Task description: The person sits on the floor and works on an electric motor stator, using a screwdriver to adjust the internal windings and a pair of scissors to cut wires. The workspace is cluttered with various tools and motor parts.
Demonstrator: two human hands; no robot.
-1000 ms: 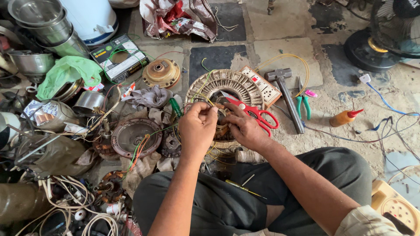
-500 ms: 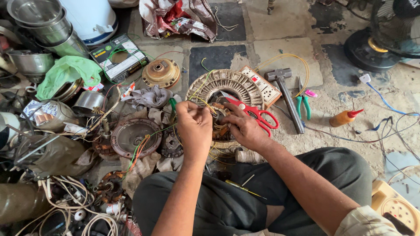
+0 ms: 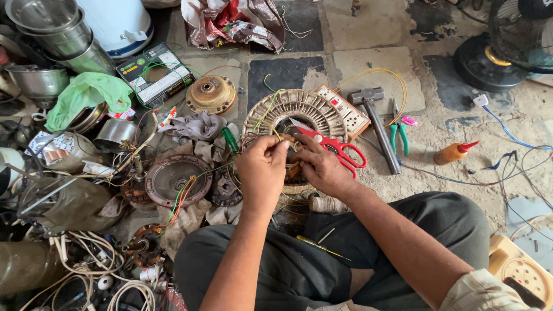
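Cluttered workshop floor, both hands [image 3: 291,164] pinching wires over round stator [image 3: 295,112], scissors [image 3: 328,144] beside

dusty tiled stone floor [image 3: 374,29] | being covered by round ribbed fan stator [image 3: 314,109], steel-headed hammer [image 3: 377,124], green-handled pliers [image 3: 398,135], orange squeeze bottle [image 3: 453,153]

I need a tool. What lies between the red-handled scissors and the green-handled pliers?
In the head view, a grey steel hammer lies between the red-handled scissors and green-handled pliers.
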